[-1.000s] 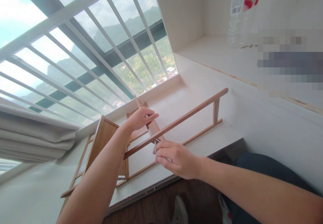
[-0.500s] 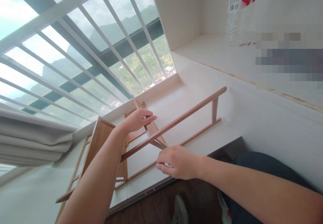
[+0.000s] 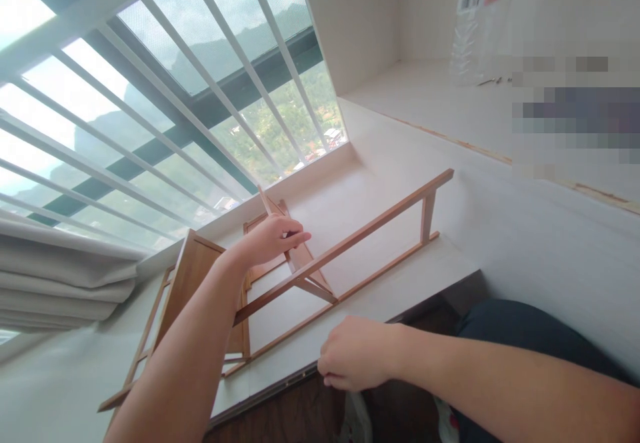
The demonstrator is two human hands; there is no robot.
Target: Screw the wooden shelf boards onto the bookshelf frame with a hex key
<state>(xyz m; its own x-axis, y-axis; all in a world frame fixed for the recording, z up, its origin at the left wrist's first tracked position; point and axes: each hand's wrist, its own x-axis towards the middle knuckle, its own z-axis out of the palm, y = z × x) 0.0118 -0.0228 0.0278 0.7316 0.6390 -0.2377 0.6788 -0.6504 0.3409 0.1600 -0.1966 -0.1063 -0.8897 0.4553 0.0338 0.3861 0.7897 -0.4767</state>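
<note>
A partly assembled wooden rack (image 3: pixel 380 222) lies on its side on the white window ledge. My left hand (image 3: pixel 277 236) is closed around the upper edge of a wooden board (image 3: pixel 302 256) set crosswise between the rack's long rails. My right hand (image 3: pixel 353 355) hovers beyond the ledge's front edge, apart from the rack, with its fingers curled in. Whatever those fingers may hold is hidden. Another wooden panel (image 3: pixel 183 276) of the rack stands left of my left forearm, partly covered by it.
Behind the ledge is a barred window (image 3: pixel 220 90); a grey curtain (image 3: pixel 65 276) hangs at left. A clear plastic bottle (image 3: pixel 467 43) and small metal pieces (image 3: pixel 493 81) rest on the raised shelf (image 3: pixel 430 96) at right. Dark floor (image 3: pixel 285 416) shows below.
My right hand has drawn away from the rack's lower rail, down toward me, with its fingers curling tighter. My left hand stays on the board.
</note>
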